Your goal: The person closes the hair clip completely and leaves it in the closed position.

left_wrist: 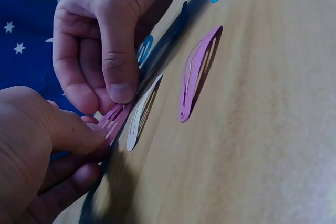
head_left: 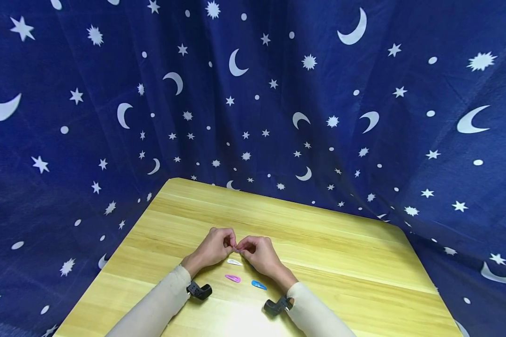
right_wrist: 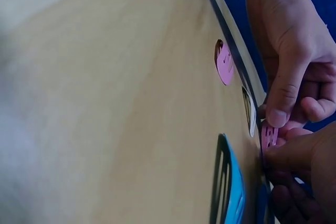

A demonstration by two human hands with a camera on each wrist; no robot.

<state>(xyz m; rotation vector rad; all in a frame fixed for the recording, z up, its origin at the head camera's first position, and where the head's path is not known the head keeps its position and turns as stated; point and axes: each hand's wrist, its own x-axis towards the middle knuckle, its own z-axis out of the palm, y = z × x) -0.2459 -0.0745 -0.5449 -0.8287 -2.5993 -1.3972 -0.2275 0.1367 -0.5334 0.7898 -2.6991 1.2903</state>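
Both hands meet above the table, fingertips close together on a pink snap hair clip. My left hand pinches one end of it between thumb and fingers. At the other end, my right hand pinches it the same way. The fingers cover both ends of the clip. Just below the hands lies a white hair clip. Nearer to me on the tabletop are a second pink hair clip and a blue hair clip. Another blue hair clip shows partly behind my right hand.
The wooden table stretches away on both sides of the hands. A dark blue curtain with moons and stars hangs behind and around it. Each wrist carries a black camera band.
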